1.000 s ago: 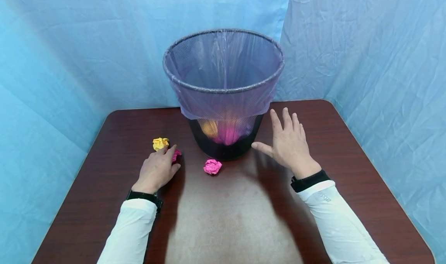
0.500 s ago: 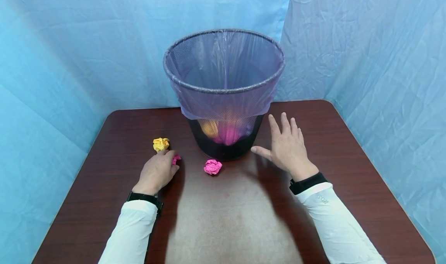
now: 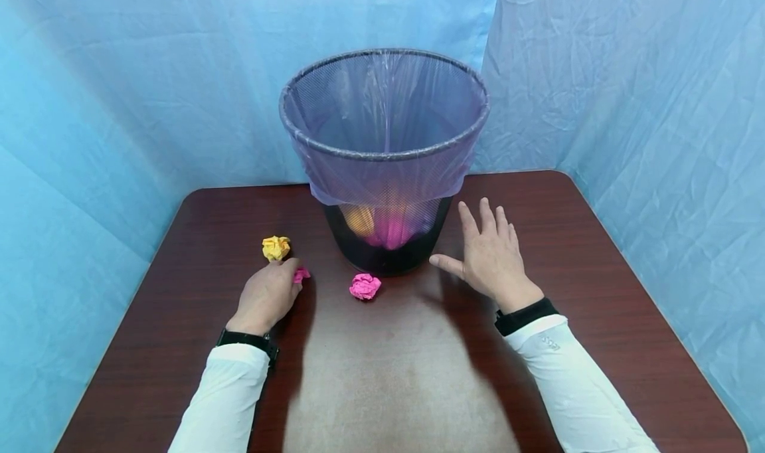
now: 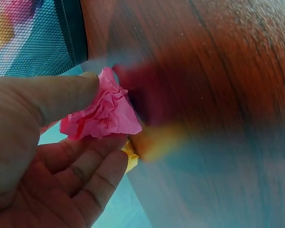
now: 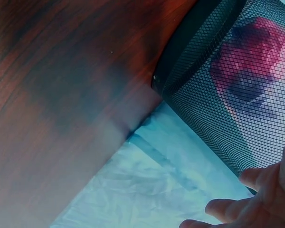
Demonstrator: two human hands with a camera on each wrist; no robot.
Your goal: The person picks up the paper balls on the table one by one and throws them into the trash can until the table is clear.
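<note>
My left hand [image 3: 267,295] lies on the brown table [image 3: 388,373] left of the bin and pinches a crumpled pink paper ball [image 3: 301,274] [image 4: 102,111] between thumb and fingers. A yellow paper ball [image 3: 275,247] sits just beyond that hand. Another pink paper ball [image 3: 364,285] lies in front of the black mesh bin [image 3: 385,154], which has a clear liner and holds yellow and pink paper. My right hand [image 3: 491,257] is held flat with spread fingers just right of the bin's base [image 5: 213,90], gripping nothing.
Blue fabric sheets [image 3: 627,88] close off the back and both sides. The table's rounded far corners [image 3: 562,174] lie near the fabric.
My left hand's fingers have curled in around the pink ball next to the yellow one. My right hand has drifted slightly down and left, staying flat.
</note>
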